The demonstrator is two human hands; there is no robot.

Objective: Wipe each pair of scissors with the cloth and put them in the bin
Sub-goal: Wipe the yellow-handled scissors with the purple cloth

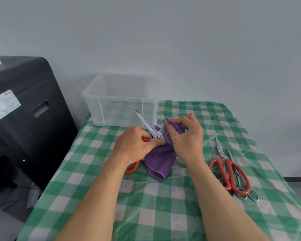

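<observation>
My left hand (135,145) grips red-handled scissors (147,125) near the pivot, their blades spread apart and pointing away from me. My right hand (186,134) pinches a purple cloth (157,160) around the right blade, whose tip pokes out above my fingers. The cloth's lower part hangs down onto the table. One red handle loop (132,168) shows below my left wrist. A clear plastic bin (122,100) stands just behind the hands, with nothing visible inside. More scissors (230,173) lie at the right: a red-handled pair on top of small metal ones.
The table wears a green-and-white checked cloth (163,206) under clear plastic film. A large black machine (24,110) stands left of the table, close to the bin. A plain white wall runs behind.
</observation>
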